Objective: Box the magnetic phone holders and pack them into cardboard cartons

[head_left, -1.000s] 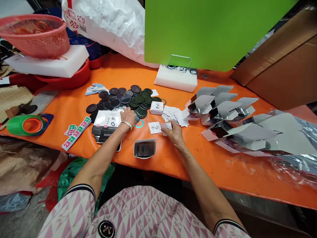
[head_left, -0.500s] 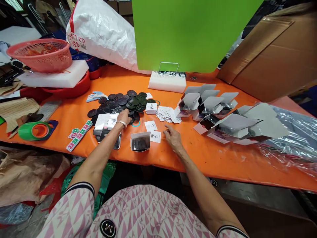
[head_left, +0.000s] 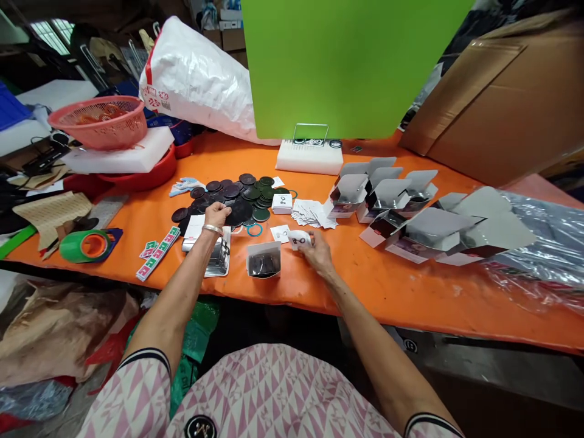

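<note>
My left hand is closed on a dark round disc at the near edge of a heap of dark discs on the orange table. My right hand pinches a small white printed card, lifted just off the table. Another white card lies flat beside it. A small open box with a dark inside stands between my hands. A stack of flat black-and-white packs lies under my left wrist.
Loose white cards and a small white box lie behind my right hand. Folded silver cartons spread to the right, by clear plastic. Left: green tape dispenser, sticker strips, pink basket. A green panel stands behind.
My left hand has taken hold of a dark disc from the heap. My right hand, empty and flat half a second ago, now holds a white card off the table.
</note>
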`<state>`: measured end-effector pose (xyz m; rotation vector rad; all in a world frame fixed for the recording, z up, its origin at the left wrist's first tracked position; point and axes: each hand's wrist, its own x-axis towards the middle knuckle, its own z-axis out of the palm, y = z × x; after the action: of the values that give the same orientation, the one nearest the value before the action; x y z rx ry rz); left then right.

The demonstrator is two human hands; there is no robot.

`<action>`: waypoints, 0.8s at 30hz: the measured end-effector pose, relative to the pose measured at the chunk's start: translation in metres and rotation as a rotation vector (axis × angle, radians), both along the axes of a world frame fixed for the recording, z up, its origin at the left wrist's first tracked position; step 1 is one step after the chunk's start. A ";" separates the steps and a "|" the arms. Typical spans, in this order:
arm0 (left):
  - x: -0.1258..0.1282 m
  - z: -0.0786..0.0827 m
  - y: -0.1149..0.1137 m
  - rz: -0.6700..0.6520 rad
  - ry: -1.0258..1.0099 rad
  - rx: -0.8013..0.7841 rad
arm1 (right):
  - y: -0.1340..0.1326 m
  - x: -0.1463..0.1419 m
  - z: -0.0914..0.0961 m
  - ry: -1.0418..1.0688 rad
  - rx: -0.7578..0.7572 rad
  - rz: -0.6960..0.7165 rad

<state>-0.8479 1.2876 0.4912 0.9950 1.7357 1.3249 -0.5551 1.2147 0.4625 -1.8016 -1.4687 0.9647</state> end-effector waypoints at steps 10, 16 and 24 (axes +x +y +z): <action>0.069 0.049 0.002 -0.436 -0.116 0.188 | 0.047 -0.047 0.074 0.534 0.120 0.038; 0.061 0.030 0.013 -0.282 0.331 0.279 | 0.049 -0.038 0.047 0.442 0.222 -0.130; 0.011 -0.030 -0.005 -0.254 0.048 0.179 | 0.013 -0.005 0.049 0.653 0.082 -0.026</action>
<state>-0.8369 1.2828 0.4614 1.3106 1.4861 1.3149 -0.5603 1.2274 0.5116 -1.2630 -1.0465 1.2983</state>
